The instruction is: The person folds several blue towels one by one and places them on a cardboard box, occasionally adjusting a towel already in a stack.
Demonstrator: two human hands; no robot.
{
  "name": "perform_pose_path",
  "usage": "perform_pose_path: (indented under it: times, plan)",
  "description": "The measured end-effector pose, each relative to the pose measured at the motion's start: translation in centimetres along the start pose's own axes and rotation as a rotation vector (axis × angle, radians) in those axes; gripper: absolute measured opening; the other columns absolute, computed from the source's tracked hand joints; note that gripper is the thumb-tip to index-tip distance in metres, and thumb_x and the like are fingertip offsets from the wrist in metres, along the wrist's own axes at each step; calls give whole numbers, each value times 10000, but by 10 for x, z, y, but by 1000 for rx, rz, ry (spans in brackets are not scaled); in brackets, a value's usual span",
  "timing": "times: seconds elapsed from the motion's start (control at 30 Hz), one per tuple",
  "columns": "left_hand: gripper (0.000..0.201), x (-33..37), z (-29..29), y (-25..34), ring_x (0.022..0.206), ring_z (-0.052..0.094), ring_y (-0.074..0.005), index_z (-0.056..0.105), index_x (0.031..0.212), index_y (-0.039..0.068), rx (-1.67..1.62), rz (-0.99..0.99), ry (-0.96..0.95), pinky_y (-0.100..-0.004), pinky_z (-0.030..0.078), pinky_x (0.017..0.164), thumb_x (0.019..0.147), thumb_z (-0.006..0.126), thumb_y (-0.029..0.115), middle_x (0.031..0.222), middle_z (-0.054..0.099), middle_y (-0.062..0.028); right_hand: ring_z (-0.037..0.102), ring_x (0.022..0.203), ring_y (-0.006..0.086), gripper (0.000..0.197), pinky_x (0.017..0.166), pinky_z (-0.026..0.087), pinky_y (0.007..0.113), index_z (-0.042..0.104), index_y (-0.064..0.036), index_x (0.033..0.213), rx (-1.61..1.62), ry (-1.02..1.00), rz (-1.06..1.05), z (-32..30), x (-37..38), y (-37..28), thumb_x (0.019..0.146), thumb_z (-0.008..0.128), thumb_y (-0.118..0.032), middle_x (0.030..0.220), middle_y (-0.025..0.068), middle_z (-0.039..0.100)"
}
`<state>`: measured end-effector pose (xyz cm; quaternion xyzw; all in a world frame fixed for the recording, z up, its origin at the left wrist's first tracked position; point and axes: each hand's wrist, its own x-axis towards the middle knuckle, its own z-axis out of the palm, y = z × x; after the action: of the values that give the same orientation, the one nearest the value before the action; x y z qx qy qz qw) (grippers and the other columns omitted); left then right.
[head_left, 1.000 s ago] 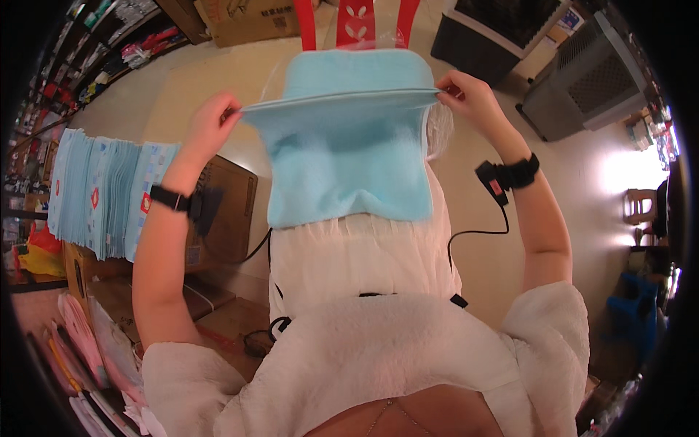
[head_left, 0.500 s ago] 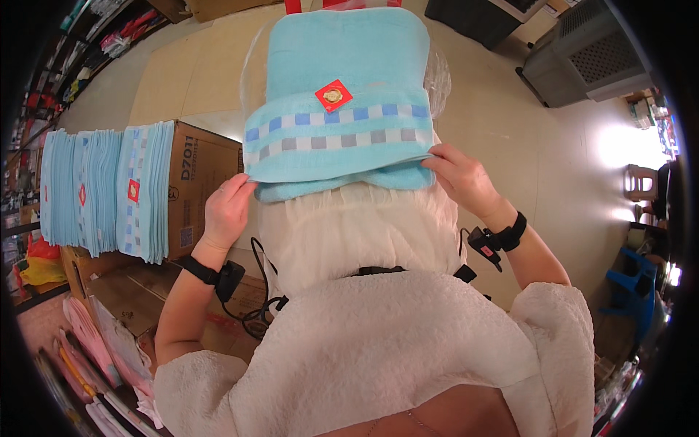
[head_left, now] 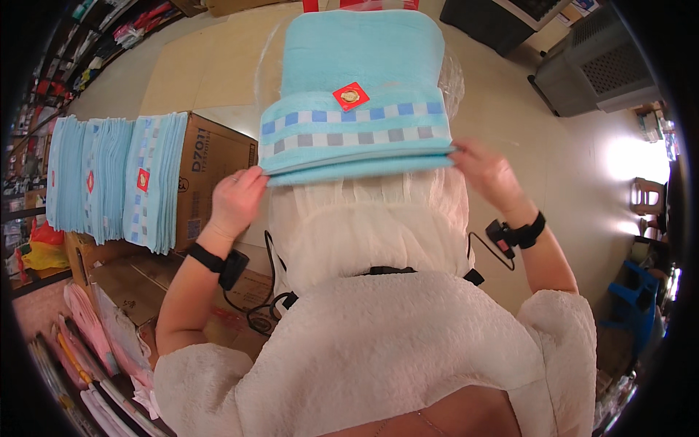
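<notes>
A light blue towel [head_left: 364, 54] with two checkered bands and a red diamond-shaped label [head_left: 351, 96] lies spread in front of me over clear plastic. Its near edge is lifted and partly folded over. My left hand [head_left: 239, 198] pinches the towel's near left corner. At the near right corner, my right hand [head_left: 489, 175] grips the same edge, slightly smeared by motion. Both hands are closed, and the edge is stretched between them above the pale gathered cloth [head_left: 371, 226] on my lap.
On my left, several folded blue towels [head_left: 109, 178] stand in a row beside a cardboard box [head_left: 215, 171]. Pink cloth items [head_left: 87, 324] lie at the lower left. Grey plastic crates [head_left: 597, 65] stand far right, with a blue stool [head_left: 633, 295] nearer. Black cables [head_left: 271, 298] hang by my left side.
The towel's near edge has been raised and turned away from me, both hands moving with it. The whole view has shifted slightly.
</notes>
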<state>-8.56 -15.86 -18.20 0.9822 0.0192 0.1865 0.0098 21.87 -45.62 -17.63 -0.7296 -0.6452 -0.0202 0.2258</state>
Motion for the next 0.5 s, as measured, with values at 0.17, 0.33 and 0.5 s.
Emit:
perform_pose_path:
  times: [0.17, 0.33, 0.5]
  plan:
    - [161, 40, -48, -27, 713, 582, -242, 617, 831, 22, -35, -23, 139, -305, 475, 632, 674, 649, 15, 906, 588, -98, 591, 785, 217, 146, 673, 490, 288, 615, -4, 850, 75, 192, 57, -48, 46, 11, 707, 637, 8, 926, 94, 584]
    - [119, 70, -110, -36, 714, 560, -182, 599, 790, -16, -408, -191, 54, -259, 454, 629, 683, 651, -21, 875, 584, -97, 547, 776, 129, 90, 678, 448, 225, 607, 30, 843, 460, 200, 124, -87, 68, 19, 758, 616, -1, 898, 64, 566]
    - [87, 77, -132, -41, 667, 520, -93, 590, 742, -34, -699, -306, -25, -210, 422, 607, 701, 663, -11, 825, 585, -60, 497, 739, 72, 63, 647, 399, 180, 565, 38, 815, 625, 210, 132, -100, 76, 24, 826, 552, -22, 853, 32, 547]
